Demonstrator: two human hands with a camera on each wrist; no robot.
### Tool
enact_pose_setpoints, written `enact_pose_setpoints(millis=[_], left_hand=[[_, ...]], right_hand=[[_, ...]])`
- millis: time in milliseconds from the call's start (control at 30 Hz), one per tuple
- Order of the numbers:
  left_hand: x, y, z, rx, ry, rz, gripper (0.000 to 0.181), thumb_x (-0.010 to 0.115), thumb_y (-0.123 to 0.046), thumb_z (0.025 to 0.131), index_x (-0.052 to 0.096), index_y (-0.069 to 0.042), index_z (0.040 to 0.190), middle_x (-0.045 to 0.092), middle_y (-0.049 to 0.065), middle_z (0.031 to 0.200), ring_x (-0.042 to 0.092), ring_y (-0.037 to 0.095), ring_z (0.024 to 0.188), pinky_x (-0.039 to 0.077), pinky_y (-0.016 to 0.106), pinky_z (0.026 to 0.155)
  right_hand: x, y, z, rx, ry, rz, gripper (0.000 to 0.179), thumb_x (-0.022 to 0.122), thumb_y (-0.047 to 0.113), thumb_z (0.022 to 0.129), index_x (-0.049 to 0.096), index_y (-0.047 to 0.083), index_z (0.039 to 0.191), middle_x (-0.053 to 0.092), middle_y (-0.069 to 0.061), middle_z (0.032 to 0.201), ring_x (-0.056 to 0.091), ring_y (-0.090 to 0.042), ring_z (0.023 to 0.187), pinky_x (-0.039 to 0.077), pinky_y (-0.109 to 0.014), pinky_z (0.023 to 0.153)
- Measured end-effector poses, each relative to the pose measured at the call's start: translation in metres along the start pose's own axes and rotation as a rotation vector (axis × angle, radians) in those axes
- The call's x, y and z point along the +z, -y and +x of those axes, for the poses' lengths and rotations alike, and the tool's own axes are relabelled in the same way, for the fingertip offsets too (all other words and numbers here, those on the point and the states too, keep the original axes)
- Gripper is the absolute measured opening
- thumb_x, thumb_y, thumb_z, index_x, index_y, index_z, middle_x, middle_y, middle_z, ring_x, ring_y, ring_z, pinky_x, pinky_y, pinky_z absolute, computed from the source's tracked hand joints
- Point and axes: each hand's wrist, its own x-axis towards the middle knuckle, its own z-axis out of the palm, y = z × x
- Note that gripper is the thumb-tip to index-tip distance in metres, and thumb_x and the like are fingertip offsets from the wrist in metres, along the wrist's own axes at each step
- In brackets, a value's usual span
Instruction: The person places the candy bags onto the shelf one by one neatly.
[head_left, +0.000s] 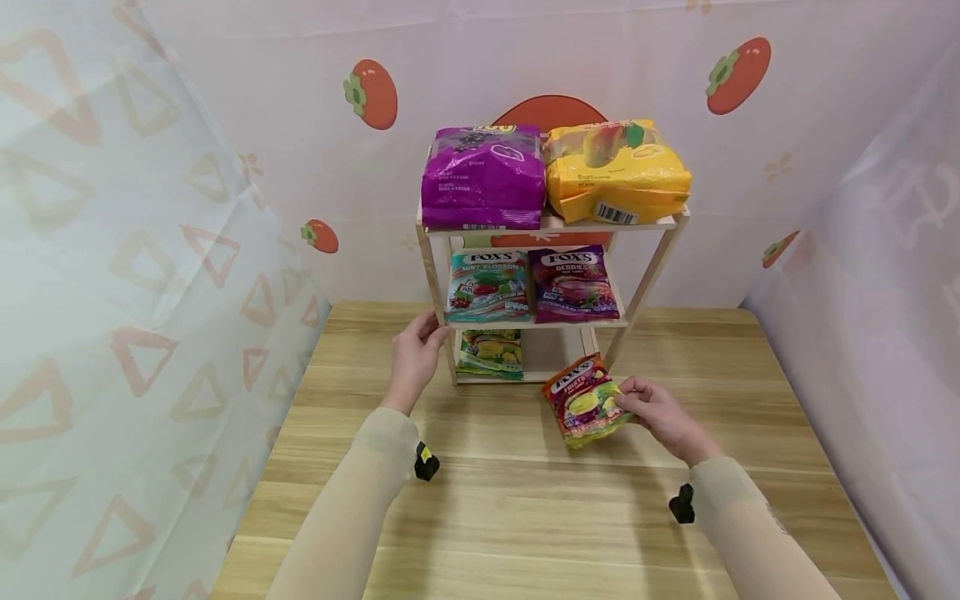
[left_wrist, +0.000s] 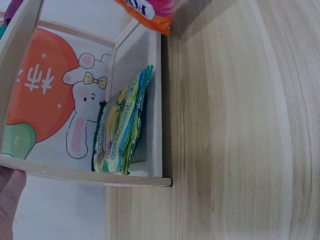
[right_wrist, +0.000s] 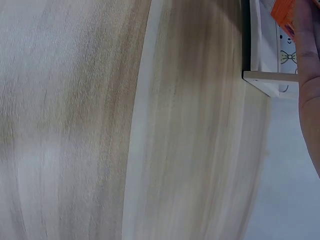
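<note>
A small three-tier wooden shelf (head_left: 536, 326) stands on the table. Its left front post is held by my left hand (head_left: 415, 358), of which just a part shows at the left wrist view's edge. My right hand (head_left: 660, 414) pinches the right edge of an orange-and-red candy bag (head_left: 585, 404) marked Fruits, tilted in front of the lowest tier. On that tier's left side lies a green and yellow candy bag (left_wrist: 122, 125). A teal candy bag (head_left: 489, 287) and a dark purple candy bag (head_left: 575, 285) lie side by side on the middle tier.
The top tier carries a large purple bag (head_left: 483, 179) and a large yellow bag (head_left: 617, 173). Behind the shelf hangs a printed cloth backdrop (head_left: 465, 75), with cloth walls at both sides. The wooden table (head_left: 495, 517) extends in front.
</note>
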Motion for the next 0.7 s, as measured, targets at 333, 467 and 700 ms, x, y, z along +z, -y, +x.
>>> enact_pose_setpoints(millis=[333, 467, 700], left_hand=[[0.000, 0.002, 0.000, 0.011, 0.000, 0.009, 0.033, 0.065, -0.011, 0.101, 0.064, -0.001, 0.133, 0.071, 0.021, 0.121, 0.071, 0.032, 0.108, 0.061, 0.041, 0.089], [0.000, 0.001, 0.000, 0.015, 0.001, 0.011, 0.035, 0.065, -0.010, 0.101, 0.063, -0.001, 0.135, 0.070, 0.022, 0.122, 0.071, 0.033, 0.108, 0.061, 0.040, 0.089], [0.000, 0.002, 0.000, 0.022, 0.000, 0.018, 0.034, 0.065, -0.011, 0.102, 0.064, 0.000, 0.133, 0.071, 0.022, 0.121, 0.071, 0.033, 0.108, 0.061, 0.041, 0.089]], right_hand=[[0.007, -0.007, 0.006, 0.028, -0.054, 0.054, 0.034, 0.053, 0.019, 0.109, 0.046, -0.012, 0.121, 0.069, -0.011, 0.112, 0.070, -0.014, 0.098, 0.061, -0.030, 0.086], [0.010, -0.010, 0.008, 0.028, -0.071, 0.066, 0.036, 0.051, 0.019, 0.109, 0.045, -0.012, 0.125, 0.069, -0.010, 0.113, 0.070, -0.015, 0.099, 0.061, -0.034, 0.089], [0.018, -0.016, 0.012, 0.059, -0.121, 0.143, 0.032, 0.053, 0.020, 0.109, 0.045, -0.007, 0.123, 0.067, -0.005, 0.110, 0.068, -0.012, 0.096, 0.060, -0.032, 0.087]])
